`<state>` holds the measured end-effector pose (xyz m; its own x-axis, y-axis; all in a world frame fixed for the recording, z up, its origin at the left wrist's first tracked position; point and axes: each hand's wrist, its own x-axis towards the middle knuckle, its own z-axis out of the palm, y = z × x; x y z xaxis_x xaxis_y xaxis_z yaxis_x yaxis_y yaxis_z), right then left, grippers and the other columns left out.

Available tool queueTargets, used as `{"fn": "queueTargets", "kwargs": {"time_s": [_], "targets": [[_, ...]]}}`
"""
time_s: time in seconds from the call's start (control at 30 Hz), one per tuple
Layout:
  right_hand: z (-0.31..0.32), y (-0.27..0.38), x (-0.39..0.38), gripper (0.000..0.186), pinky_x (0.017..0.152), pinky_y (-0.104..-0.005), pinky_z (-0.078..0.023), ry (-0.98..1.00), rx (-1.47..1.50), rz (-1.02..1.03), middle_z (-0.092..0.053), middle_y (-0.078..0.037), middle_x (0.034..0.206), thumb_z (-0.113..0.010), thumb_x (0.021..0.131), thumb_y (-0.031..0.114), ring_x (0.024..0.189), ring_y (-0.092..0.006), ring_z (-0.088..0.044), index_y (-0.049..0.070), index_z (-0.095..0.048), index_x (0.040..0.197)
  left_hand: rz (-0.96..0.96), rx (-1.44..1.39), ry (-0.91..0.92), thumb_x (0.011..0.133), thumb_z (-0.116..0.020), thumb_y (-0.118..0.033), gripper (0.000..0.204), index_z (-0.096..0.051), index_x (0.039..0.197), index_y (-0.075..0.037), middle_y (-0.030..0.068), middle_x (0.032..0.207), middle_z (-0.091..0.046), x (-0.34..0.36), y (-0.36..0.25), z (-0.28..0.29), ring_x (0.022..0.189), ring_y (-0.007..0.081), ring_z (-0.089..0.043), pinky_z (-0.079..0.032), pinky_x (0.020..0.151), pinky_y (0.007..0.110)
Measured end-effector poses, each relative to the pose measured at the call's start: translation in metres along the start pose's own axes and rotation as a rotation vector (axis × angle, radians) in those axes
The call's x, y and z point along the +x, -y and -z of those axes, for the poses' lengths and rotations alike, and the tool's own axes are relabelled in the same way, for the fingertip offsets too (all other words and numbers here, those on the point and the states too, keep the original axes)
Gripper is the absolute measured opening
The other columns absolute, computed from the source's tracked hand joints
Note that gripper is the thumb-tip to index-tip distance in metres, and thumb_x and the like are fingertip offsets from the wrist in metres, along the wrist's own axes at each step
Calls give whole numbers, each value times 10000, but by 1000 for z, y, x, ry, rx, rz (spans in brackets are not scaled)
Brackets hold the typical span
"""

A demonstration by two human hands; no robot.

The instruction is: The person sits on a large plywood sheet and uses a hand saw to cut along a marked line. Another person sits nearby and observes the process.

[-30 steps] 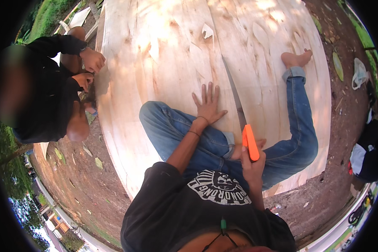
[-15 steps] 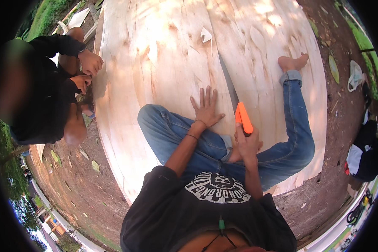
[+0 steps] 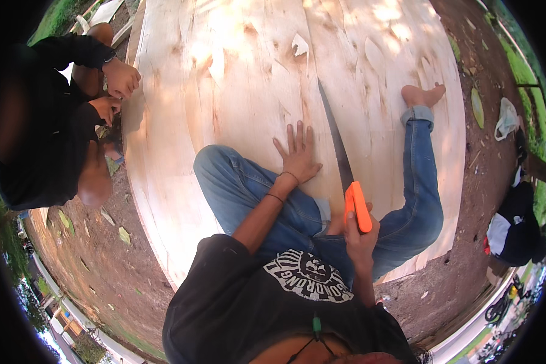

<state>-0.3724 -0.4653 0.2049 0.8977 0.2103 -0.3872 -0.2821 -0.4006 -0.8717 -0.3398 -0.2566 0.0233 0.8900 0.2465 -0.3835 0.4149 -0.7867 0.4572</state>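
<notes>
In my right hand (image 3: pixel 361 235) is a handsaw (image 3: pixel 338 142), gripped by its orange handle. Its long grey blade points away from me over a pale plywood sheet (image 3: pixel 249 103), with the tip at a thin line running toward the far side. My left hand (image 3: pixel 299 151) lies flat on the plywood left of the blade, fingers spread, holding nothing. I sit on the sheet, my left leg bent beside that hand and my bare right foot (image 3: pixel 423 96) resting near the right edge.
At the left edge another person (image 3: pixel 54 127) in black crouches, with both hands (image 3: pixel 120 79) close to the sheet's edge. Brown soil (image 3: pixel 97 255) with scattered leaves surrounds the sheet. On the right lie a white plastic bag (image 3: pixel 506 119) and a dark cloth bundle (image 3: pixel 519 224).
My right hand has drawn the saw back toward me, so more of the blade shows. My left hand stays pressed on the plywood.
</notes>
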Motion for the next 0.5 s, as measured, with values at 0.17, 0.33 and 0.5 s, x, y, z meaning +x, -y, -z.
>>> {"fn": "queueTargets", "kwargs": {"time_s": [0.17,0.33,0.5], "targets": [[-20,-5,4,195,494,-277,-372,-36,161,-90,-498,-27,586,-631,1000,102,510,-109,-467,-2,-572,846,-41,-54,-66,736,-809,-478,1288,-10,1664,-77,210,1725,112,-3,4,1,1568,456,163,110,1085,825],[-26,11,4,119,460,-231,-362,-44,265,45,-557,-28,690,-614,1007,89,496,-78,-468,21,-556,1085,-21,-17,-38,732,-819,-480,1281,-31,1667,-97,194,1730,91,-2,5,4,1574,444,144,53,1096,840],[-20,41,12,437,478,-217,-396,-30,270,243,-566,-44,750,-605,1011,90,493,-76,-466,42,-487,1429,-79,13,-91,643,-860,-576,1395,-27,1672,-134,172,1734,100,-6,19,-14,1581,422,140,43,1082,851]]}}
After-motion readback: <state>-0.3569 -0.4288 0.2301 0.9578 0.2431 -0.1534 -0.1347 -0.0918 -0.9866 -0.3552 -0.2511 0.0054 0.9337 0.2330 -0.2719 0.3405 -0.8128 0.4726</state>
